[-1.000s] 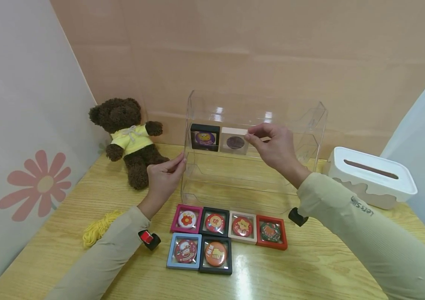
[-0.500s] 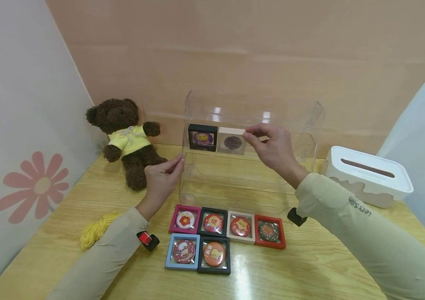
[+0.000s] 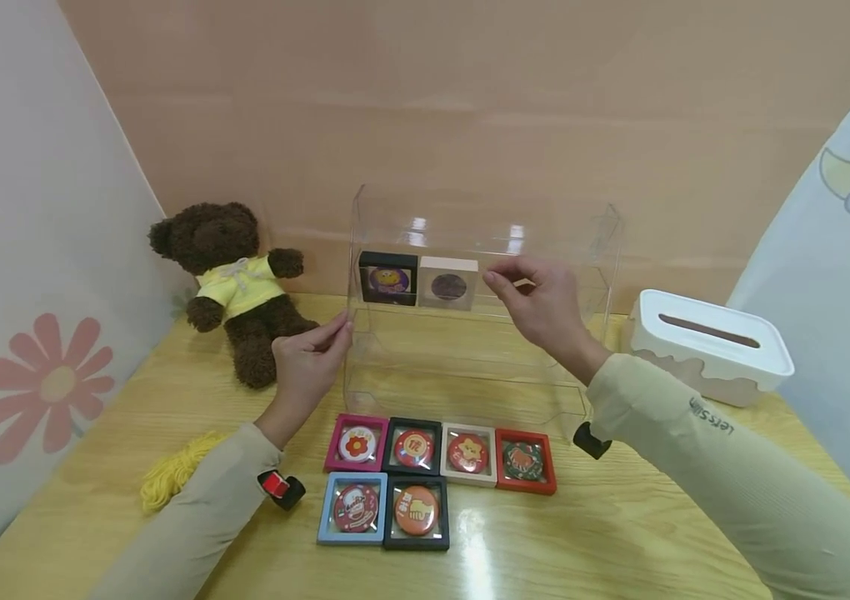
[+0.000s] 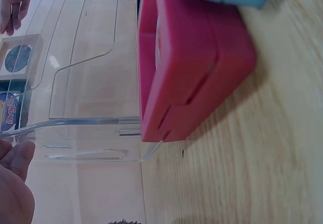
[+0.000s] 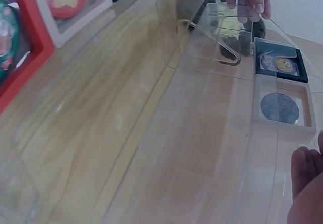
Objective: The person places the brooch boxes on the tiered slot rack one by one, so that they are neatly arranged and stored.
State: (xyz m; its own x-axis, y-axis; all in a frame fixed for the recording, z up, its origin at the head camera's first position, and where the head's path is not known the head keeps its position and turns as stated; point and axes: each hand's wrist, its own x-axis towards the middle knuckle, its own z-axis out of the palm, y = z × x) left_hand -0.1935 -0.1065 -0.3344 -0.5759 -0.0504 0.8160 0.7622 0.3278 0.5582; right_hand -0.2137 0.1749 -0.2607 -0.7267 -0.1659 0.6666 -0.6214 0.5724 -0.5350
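A clear acrylic display rack [image 3: 462, 337] stands on the table, and my left hand [image 3: 308, 362] pinches its left side edge. On one of its upper shelves a black frame [image 3: 388, 279] with a purple badge stands upright. Beside it, on the right, is a pale pink frame [image 3: 448, 283] with a dark round disc; the right wrist view also has this pale frame [image 5: 283, 105]. My right hand [image 3: 541, 302] hovers just right of the pale frame, apart from it, with loosely bent fingers and nothing held.
Before the rack lie several framed badges, among them a magenta frame [image 3: 356, 443], a red frame [image 3: 526, 461] and a light blue frame [image 3: 352, 508]. A teddy bear [image 3: 233, 283] and yellow cord [image 3: 179, 473] are at left. A white tissue box [image 3: 710, 342] stands at right.
My right hand has let go of the pale pink frame and drawn slightly to its right. My left hand still holds the rack's edge. The head view has shifted a little.
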